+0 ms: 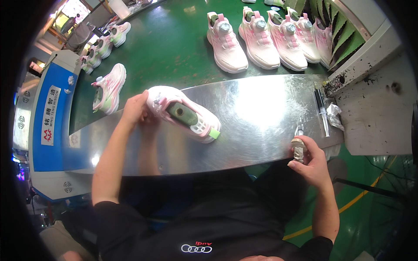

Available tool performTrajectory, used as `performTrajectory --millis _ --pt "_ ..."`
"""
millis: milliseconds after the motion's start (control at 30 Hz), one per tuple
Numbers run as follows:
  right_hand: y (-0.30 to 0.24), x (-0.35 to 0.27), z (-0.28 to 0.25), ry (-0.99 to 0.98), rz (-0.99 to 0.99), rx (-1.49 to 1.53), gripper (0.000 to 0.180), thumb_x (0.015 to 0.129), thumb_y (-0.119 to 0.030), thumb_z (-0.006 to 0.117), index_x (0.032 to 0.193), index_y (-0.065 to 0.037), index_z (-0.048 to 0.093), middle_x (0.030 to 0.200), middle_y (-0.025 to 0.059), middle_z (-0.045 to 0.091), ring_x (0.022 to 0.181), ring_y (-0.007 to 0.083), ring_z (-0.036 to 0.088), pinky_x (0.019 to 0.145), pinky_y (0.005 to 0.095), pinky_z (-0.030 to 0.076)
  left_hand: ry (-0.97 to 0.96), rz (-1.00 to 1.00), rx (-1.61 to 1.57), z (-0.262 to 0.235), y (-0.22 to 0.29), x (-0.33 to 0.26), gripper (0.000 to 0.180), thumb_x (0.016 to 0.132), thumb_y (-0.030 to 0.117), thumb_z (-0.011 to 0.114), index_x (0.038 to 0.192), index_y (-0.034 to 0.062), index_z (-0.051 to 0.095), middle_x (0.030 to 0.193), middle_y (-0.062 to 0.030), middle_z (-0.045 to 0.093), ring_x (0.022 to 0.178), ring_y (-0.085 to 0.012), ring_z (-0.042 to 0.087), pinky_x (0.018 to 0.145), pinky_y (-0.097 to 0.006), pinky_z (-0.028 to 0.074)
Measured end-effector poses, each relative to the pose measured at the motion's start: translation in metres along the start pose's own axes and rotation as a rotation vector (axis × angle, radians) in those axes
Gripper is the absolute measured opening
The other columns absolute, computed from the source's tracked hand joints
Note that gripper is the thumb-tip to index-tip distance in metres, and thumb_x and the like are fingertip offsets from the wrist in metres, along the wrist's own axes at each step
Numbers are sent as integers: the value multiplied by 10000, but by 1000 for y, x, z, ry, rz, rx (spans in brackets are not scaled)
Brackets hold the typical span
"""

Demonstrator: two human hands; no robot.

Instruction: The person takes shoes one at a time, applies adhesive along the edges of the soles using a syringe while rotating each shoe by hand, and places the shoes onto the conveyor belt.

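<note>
The white-and-pink shoe (pixel 199 108) sits at your left fingers, on the metal tabletop (pixel 244 143), its toe against them and its heel pointing away to their right, toward you. Your left hand (pixel 135 108) has its fingers closed around the toe; the grip's underside is hidden. A dark green last (pixel 186 116) fills the opening, and a light green tab (pixel 214 133) stands at the heel, well apart from those fingers. To handle it well, keep the toe steady with light pressure, so that the soft upper isn't dented.

Your right hand (pixel 311 161) pinches a small beige lump (pixel 298 150) between thumb and fingers, well apart from the shoe. A firm but gentle pinch, with one face left free, should give the best control.

Just beyond your right fingers lies a small clear nozzle (pixel 299 127); farther out to their right are a syringe (pixel 324 124) and crumpled white paper (pixel 334 115). Keep your wrist clear of these. Well beyond your right fingers stands a row of similar shoes (pixel 228 48); past your left fingers, to the left, lies a single shoe (pixel 114 87).
</note>
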State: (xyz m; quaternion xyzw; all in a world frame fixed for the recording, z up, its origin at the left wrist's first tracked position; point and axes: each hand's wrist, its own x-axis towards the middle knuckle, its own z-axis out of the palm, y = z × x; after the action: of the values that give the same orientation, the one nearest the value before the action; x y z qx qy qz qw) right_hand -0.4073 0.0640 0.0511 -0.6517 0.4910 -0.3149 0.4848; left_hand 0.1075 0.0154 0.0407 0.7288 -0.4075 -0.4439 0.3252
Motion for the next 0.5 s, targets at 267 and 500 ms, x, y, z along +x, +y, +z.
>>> performTrajectory --millis 267,500 --pt "-39 -13 13 -53 -33 115 571 651 -112 758 1148 -27 490 894 19 541 768 71 506 688 207 424 -194 294 -747 73 62 -20 474 826 183 620 1189 46 348 1088 -109 509 954 -199 567 792 -351 514" --pt "-56 -12 15 -159 -279 288 851 505 -331 888 1144 36 462 966 106 567 874 170 572 784 281 458 -493 425 -1081 127 76 -56 535 754 190 637 1201 -18 427 1038 -146 581 909 -212 608 810 -336 509"
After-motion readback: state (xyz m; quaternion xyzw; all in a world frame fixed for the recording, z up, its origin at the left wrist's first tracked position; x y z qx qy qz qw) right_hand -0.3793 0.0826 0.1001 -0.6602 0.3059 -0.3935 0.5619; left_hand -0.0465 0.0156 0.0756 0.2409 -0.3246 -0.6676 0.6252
